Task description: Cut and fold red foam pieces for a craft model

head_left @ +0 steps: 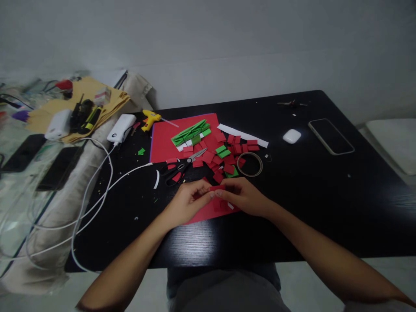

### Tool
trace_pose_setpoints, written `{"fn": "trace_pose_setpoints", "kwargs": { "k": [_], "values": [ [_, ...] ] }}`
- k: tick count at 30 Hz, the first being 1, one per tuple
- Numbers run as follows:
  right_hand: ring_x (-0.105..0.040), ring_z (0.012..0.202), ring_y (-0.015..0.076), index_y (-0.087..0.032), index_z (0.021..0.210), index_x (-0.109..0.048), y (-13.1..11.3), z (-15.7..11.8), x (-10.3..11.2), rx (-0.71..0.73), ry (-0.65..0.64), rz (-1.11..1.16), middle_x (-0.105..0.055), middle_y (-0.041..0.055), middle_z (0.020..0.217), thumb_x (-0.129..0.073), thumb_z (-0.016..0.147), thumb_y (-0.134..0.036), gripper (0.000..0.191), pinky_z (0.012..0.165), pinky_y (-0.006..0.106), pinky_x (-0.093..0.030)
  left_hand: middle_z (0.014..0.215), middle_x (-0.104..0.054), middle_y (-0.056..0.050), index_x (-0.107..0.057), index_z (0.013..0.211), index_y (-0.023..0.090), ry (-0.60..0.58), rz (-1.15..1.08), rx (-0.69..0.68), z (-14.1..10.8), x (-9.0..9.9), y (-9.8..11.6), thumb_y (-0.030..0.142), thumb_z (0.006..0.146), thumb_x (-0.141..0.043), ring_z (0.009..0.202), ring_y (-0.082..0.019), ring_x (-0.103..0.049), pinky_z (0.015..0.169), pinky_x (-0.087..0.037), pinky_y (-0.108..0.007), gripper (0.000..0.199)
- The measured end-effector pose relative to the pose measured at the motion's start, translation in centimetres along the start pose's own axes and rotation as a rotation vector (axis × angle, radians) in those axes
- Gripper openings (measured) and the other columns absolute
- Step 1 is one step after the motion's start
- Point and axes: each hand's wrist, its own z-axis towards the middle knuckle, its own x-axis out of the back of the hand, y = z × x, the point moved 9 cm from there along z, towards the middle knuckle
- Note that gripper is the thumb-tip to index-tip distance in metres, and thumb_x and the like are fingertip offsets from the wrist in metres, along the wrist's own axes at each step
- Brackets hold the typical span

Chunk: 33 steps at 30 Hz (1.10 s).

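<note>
Between my left hand (pixel 191 198) and my right hand (pixel 244 196) is a small piece of red paper (pixel 217 188), pinched at both ends by thumbs and fingers. Below it lies a larger red sheet (pixel 208 214) near the table's front. Just beyond my hands are several folded red paper pieces (pixel 208 157) and a few green ones, such as a folded green piece (pixel 222 151). Black-handled scissors (pixel 185 166) lie beyond my left hand, blades slightly apart. A roll of tape (pixel 239 164) rests flat beyond my right hand.
A red sheet (pixel 160 136) carries a bundle of folded green paper (pixel 191 133). Near it are a yellow glue gun (pixel 150 119), a white paper strip (pixel 242 135) and a white power bank (pixel 121 128) with cables. To the right lie a white case (pixel 291 136) and a phone (pixel 331 136).
</note>
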Motion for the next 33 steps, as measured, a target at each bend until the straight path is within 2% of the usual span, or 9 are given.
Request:
{"fn": "trace_pose_setpoints", "kwargs": {
  "k": [4,6,9,16,23,29,33],
  "values": [
    [-0.05,0.054,0.0109,-0.017,0.068,-0.061,-0.2,0.0,0.1,0.041,0.048,-0.034,-0.054,-0.0028,0.057,-0.065,0.093,-0.055,0.045,0.049,0.022,-0.037,0.067,-0.055,0.003,-0.065,0.086,0.016,0.035,0.019,-0.015,0.1,0.3,0.1,0.04,0.101,-0.057,0.06,-0.011,-0.048,0.055,-0.036,-0.023,0.029],
    [-0.049,0.054,0.0111,-0.017,0.067,-0.061,-0.1,0.0,0.3,0.04,0.087,-0.049,-0.054,-0.0024,0.057,-0.064,0.094,-0.055,0.046,0.049,0.022,-0.037,0.066,-0.051,0.004,-0.063,0.085,0.016,0.082,0.083,-0.061,0.1,0.5,0.6,0.037,0.102,-0.053,0.06,-0.01,-0.045,0.056,-0.036,-0.023,0.028],
    [-0.047,0.053,0.0105,-0.018,0.061,-0.057,0.2,0.1,0.3,0.027,0.122,-0.068,-0.051,-0.0034,0.055,-0.066,0.091,-0.058,0.051,0.049,0.022,-0.034,0.071,-0.052,0.003,-0.061,0.086,0.017,0.131,0.18,-0.142,0.0,0.6,1.5,0.032,0.103,-0.051,0.064,-0.011,-0.048,0.061,-0.038,-0.024,0.025],
    [-0.053,0.052,0.0111,-0.018,0.061,-0.057,1.2,0.3,-0.3,-0.043,0.078,0.045,-0.057,-0.0037,0.055,-0.078,0.081,-0.057,0.049,0.05,0.023,-0.039,0.077,-0.055,0.001,-0.059,0.085,0.018,0.14,0.23,-0.207,-0.2,0.5,2.3,0.027,0.104,-0.05,0.07,-0.012,-0.053,0.066,-0.04,-0.024,0.023],
    [-0.062,0.056,0.0139,-0.018,0.063,-0.059,1.8,0.2,-1.3,-0.138,0.025,0.172,-0.064,-0.0023,0.058,-0.083,0.075,-0.056,0.046,0.055,0.024,-0.048,0.072,-0.055,0.003,-0.059,0.083,0.018,0.126,0.258,-0.194,0.0,0.2,1.6,0.03,0.103,-0.055,0.065,-0.011,-0.052,0.063,-0.04,-0.023,0.024],
    [-0.06,0.056,0.0132,-0.018,0.063,-0.059,2.3,0.2,-1.3,-0.137,0.035,0.143,-0.062,-0.0026,0.058,-0.079,0.076,-0.06,0.049,0.055,0.024,-0.045,0.071,-0.054,0.003,-0.056,0.083,0.018,0.13,0.316,-0.213,-0.2,0.0,1.8,0.028,0.104,-0.051,0.064,-0.011,-0.051,0.062,-0.039,-0.023,0.024],
    [-0.058,0.06,0.0131,-0.016,0.073,-0.067,2.0,0.2,-1.1,-0.101,0.008,0.073,-0.065,-0.0005,0.064,-0.076,0.082,-0.058,0.043,0.056,0.024,-0.042,0.07,-0.053,0.003,-0.055,0.081,0.018,0.123,0.283,-0.201,-0.2,0.0,1.7,0.029,0.104,-0.05,0.062,-0.011,-0.049,0.061,-0.038,-0.024,0.026]
  ]
}}
